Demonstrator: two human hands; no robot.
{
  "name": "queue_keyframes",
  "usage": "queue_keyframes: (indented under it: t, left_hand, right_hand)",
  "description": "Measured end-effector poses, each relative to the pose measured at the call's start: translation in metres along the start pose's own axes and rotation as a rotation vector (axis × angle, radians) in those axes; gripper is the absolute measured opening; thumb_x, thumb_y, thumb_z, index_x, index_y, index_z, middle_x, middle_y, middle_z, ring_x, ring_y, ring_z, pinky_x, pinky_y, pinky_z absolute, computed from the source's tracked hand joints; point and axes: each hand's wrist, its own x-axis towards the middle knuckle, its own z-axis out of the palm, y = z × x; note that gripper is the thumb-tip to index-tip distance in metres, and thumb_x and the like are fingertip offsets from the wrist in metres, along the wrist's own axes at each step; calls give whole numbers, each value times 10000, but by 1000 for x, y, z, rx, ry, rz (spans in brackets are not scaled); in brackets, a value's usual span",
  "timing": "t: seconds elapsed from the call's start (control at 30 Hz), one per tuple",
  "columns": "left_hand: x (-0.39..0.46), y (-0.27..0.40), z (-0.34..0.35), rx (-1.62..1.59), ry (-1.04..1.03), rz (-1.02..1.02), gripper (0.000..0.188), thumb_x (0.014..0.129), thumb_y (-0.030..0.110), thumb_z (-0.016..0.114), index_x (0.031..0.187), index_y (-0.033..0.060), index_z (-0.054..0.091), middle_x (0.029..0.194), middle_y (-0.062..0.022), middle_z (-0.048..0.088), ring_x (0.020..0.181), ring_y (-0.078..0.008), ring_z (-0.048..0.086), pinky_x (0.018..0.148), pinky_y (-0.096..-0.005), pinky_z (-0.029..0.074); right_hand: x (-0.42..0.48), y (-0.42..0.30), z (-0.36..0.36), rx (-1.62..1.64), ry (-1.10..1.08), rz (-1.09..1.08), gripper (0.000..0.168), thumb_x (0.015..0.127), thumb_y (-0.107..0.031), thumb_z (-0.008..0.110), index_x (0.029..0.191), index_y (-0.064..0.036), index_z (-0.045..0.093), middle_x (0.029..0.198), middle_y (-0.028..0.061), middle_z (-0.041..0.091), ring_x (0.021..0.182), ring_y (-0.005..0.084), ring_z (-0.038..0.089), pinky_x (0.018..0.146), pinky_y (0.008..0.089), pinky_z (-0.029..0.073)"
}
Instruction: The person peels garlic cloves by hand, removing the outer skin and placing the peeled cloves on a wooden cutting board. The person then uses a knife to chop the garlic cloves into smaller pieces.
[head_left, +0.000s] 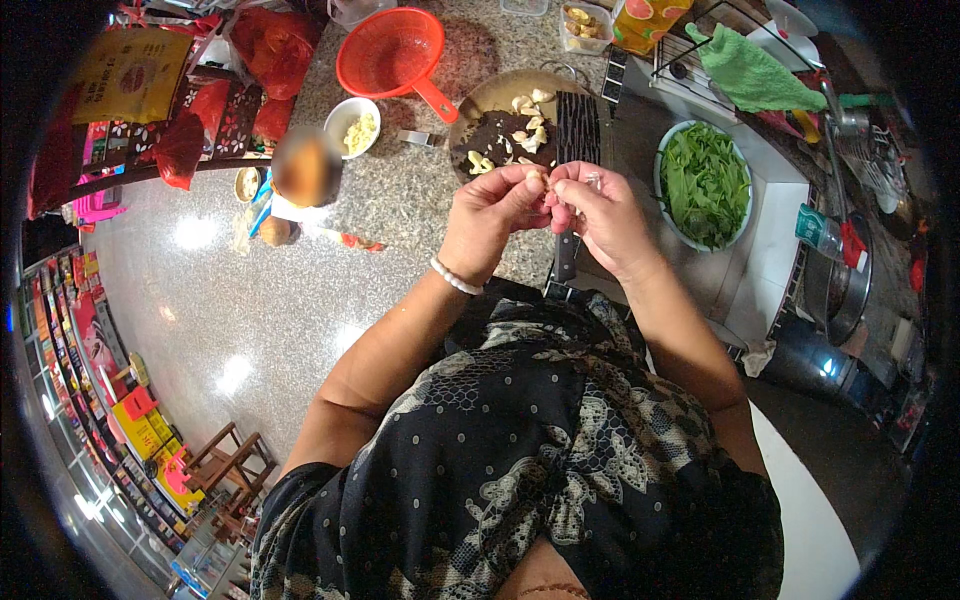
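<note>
My left hand (491, 206) and my right hand (604, 210) meet over the near edge of a round chopping board (484, 96). Pinched between their fingertips is a small garlic clove (543, 181), partly hidden by the fingers. Several unpeeled garlic cloves (531, 122) lie on the board, with peeled cloves (478, 162) at its left and bits of skin around them. A cleaver with a dark patterned blade (577, 127) lies along the board's right side. Its black handle (565, 259) points towards me, below my hands. Left of the board, a white bowl (331, 120) holds peeled garlic.
A red plastic strainer (390, 56) stands behind the white bowl. To the right are a basin of leafy greens (705, 184), a green cloth (754, 71) on a rack and a wok (840, 300). Another person (306, 169) is beyond the counter's left edge.
</note>
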Motion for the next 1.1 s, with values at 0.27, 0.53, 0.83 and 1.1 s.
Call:
queue_keyframes:
  t: [0.27,0.53,0.83,1.1]
  left_hand:
    - [3,-4,-20,-354,-144,-166,278,927,183,476,1162,38,513,922,-46,615,803,-116,589,743,-281,526]
    - [-2,-3,-16,-243,-115,-109,246,909,126,508,1138,36,533,905,-34,596,784,-110,580,740,-295,531]
    - [-6,5,-7,-54,-45,-80,245,889,101,545,1115,10,570,891,-32,618,723,-103,579,721,-297,534]
    - [-10,4,-8,121,18,-83,232,888,115,553,1084,-4,591,838,-19,621,689,-82,565,691,-282,532]
  right_hand:
    - [-9,-10,5,244,29,111,69,816,-71,470,865,-46,512,819,78,576,595,135,533,556,266,468]
    - [-4,-9,-2,61,-16,73,29,820,-75,510,829,-50,522,685,-13,491,531,35,435,441,195,353]
    - [-5,-11,12,-388,43,-169,89,849,-91,586,870,-5,601,784,22,620,596,67,536,489,212,429]
    - [-9,-18,18,-1068,92,-525,92,770,-35,606,850,9,597,751,121,621,635,181,610,575,290,484]
